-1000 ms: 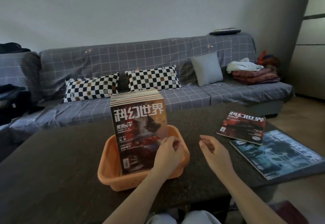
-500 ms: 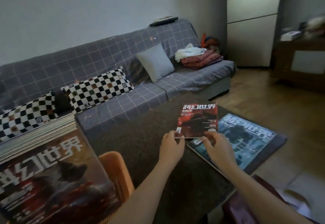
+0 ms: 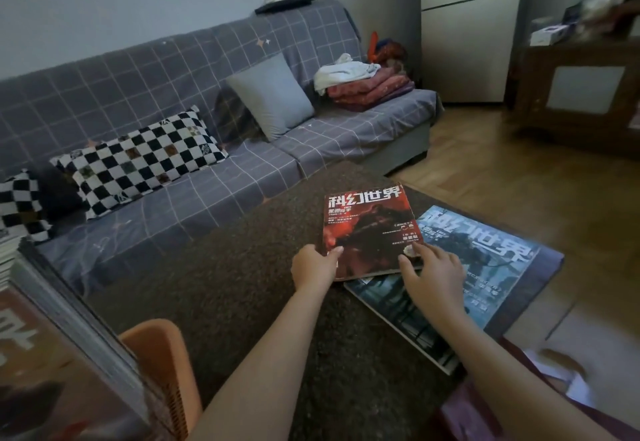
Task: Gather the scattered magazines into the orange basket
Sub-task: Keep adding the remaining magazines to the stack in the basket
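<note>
Left hand (image 3: 316, 267) grips the near-left corner of the red magazine (image 3: 369, 229), thumb on top of the cover. Right hand (image 3: 433, 274) has spread fingers pressing its near-right corner; can't tell if they curl under the edge. Red magazine overlaps the blue magazine (image 3: 485, 267), both on the dark counter (image 3: 242, 284). Orange basket (image 3: 162, 368) near-left, holding a stack of magazines (image 3: 52, 354). Sofa (image 3: 173, 121) behind.
</note>
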The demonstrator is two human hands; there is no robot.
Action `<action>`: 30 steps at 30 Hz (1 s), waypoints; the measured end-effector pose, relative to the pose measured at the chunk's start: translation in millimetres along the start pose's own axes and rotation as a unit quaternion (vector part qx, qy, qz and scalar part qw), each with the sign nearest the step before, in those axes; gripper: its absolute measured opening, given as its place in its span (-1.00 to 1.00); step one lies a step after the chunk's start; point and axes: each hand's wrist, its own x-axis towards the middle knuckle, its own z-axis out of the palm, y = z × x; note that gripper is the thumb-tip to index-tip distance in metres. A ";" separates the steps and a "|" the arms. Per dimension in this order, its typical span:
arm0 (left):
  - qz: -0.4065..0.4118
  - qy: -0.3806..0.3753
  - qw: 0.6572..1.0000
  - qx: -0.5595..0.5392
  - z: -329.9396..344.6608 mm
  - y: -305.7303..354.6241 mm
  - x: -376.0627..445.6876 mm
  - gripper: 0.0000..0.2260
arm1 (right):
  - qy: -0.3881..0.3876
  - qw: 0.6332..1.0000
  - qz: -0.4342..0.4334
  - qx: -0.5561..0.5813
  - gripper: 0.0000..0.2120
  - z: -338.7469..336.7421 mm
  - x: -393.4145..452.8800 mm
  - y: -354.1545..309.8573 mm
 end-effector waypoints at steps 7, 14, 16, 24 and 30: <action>-0.056 -0.154 0.971 -0.172 -28.9 5.1 -55.7 -0.71 | 0.007 0.999 0.047 0.016 -0.54 -25.2 -41.0 5.2; 0.006 -0.109 0.975 -0.193 -74.1 -27.2 -134.8 -0.62 | -0.046 0.992 0.077 0.093 -0.56 -57.7 -100.8 1.2; 0.027 -0.076 0.975 -0.208 -91.7 -42.5 -155.5 -0.75 | -0.111 0.965 0.096 0.217 -0.60 -68.9 -117.4 -6.1; 0.086 0.020 0.942 -0.323 -179.7 -111.5 -230.3 -0.88 | -0.280 0.836 0.109 0.460 -0.84 -88.7 -172.0 -73.5; 0.107 0.102 0.949 -0.277 -244.0 -158.1 -261.3 -0.86 | -0.325 0.815 0.027 0.479 -0.83 -78.4 -209.8 -133.2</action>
